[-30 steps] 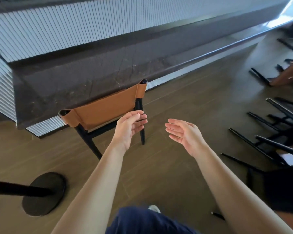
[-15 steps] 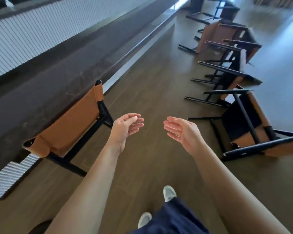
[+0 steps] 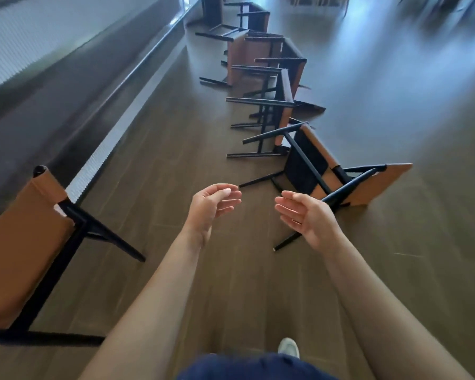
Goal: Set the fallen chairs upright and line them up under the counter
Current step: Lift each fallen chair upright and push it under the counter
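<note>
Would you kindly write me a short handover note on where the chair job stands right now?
Left hand: open, holds nothing.
Right hand: open, holds nothing, just short of the nearest fallen chair.
Done: one tan chair stands upright at the counter, on the left.
Left: the nearest fallen chair lies on its side ahead to the right, and several more fallen chairs lie in a row beyond it. Each needs raising and lining up under the counter.
</note>
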### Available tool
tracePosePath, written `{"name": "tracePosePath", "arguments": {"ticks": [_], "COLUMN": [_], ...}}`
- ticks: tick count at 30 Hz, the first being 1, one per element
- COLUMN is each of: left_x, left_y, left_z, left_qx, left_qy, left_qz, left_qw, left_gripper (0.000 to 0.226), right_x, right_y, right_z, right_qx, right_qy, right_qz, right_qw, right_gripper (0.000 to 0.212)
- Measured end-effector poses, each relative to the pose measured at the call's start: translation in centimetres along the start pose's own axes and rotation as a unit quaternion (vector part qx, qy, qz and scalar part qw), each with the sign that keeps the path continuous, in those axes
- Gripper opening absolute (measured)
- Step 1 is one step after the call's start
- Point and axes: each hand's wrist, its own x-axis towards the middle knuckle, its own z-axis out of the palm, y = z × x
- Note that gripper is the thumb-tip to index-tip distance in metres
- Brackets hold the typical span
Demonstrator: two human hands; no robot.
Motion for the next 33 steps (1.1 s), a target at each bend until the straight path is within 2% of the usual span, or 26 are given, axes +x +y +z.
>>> {"name": "tracePosePath", "arguments": {"ticks": [12, 24, 33], "left_x": [3.6, 9.4, 18.3], "left_y": [-2.3, -3.0, -4.0], "left_z": [21.7, 36.4, 47.6], "left_qx": [0.037, 0.1, 0.034], "left_qy": [-0.09, -0.188, -0.234], "left_qz": [-0.01, -0.03, -0.08], "left_qw": [0.995, 0.977, 0.968], "left_gripper": [0.021, 0.018, 0.016], "right_x": [0.7, 2.4, 8.9], "right_y": [-6.4, -10.7, -16.1], "right_z": [-20.3, -31.9, -40.2], "right_qx": [0.047, 0.12, 0.156], "right_qy": [0.087, 0.184, 0.24], "right_qz": [-0.026, -0.06, -0.063], "right_qw": [0.995, 0.974, 0.956], "right_gripper": [0.025, 0.023, 0.025]}}
